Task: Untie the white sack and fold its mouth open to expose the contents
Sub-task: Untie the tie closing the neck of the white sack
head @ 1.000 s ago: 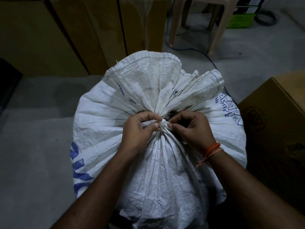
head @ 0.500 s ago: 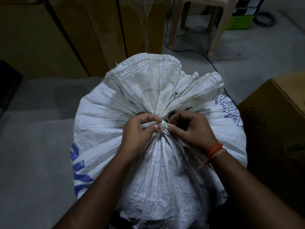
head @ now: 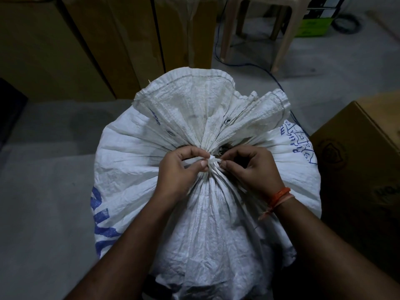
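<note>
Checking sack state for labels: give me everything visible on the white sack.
The white sack is woven, plastic-looking fabric, crinkled, with blue print on its left flank and right shoulder. It stands full and bulging on the grey floor, its neck gathered tight into pleats by a white tie. Above the tie the hemmed mouth fans out away from the camera, with two metal eyelets showing. The left hand and right hand pinch the tie. The mouth is still closed; contents hidden.

Grey floor (head: 43,213) under white sack (head: 134,169), cardboard box (head: 357,169), plastic stool (head: 279,35), blue cable (head: 244,66).
</note>
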Available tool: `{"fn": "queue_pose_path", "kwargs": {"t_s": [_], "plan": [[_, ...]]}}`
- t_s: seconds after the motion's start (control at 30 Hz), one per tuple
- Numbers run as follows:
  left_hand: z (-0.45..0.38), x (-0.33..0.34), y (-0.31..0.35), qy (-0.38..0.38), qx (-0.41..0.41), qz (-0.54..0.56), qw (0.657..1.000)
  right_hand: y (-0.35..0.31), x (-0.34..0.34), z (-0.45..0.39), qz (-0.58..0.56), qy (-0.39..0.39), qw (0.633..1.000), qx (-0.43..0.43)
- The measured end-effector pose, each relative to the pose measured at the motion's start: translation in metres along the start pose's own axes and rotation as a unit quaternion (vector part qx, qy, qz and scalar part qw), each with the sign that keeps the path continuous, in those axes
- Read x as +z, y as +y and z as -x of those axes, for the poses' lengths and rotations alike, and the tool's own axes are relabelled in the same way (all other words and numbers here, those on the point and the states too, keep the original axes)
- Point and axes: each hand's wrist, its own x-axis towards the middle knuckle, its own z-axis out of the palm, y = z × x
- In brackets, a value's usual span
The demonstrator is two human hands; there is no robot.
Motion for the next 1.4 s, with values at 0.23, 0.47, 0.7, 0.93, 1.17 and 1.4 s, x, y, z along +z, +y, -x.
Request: {"fn": "queue_pose_path", "kwargs": {"t_s": [0.23, 0.47, 0.7, 0.93, 1.17, 1.4], "plan": [[0.0, 0.0, -0.001, -0.001, -0.004, 0.004, 1.0, -0.001, 0.003, 0.0, -0.006, 0.001, 1.0, 0.006], [0.0, -0.001, 0.001, -0.006, -0.006, 0.015, 1.0, -0.007, -0.013, -0.001, 0.019, -0.041, 0.999, -0.023], [-0.001, -0.001, 0.0, -0.001, -0.007, 0.013, 1.0, -0.007, -0.01, -0.002, 0.085, -0.011, 0.995, -0.058], [-0.001, 0.0, 0.001, -0.004, -0.003, 0.009, 1.0, -0.004, -0.004, -0.001, 0.023, 0.002, 1.0, -0.008], [-0.001, 0.001, 0.001, -0.005, -0.002, 0.004, 1.0, -0.002, 0.0, -0.001, 0.013, 0.002, 1.0, 0.007], [-0.001, -0.001, 0.001, -0.008, 0.001, 0.013, 1.0, -0.009, -0.014, -0.003, -0.015, -0.045, 0.999, -0.014]]}}
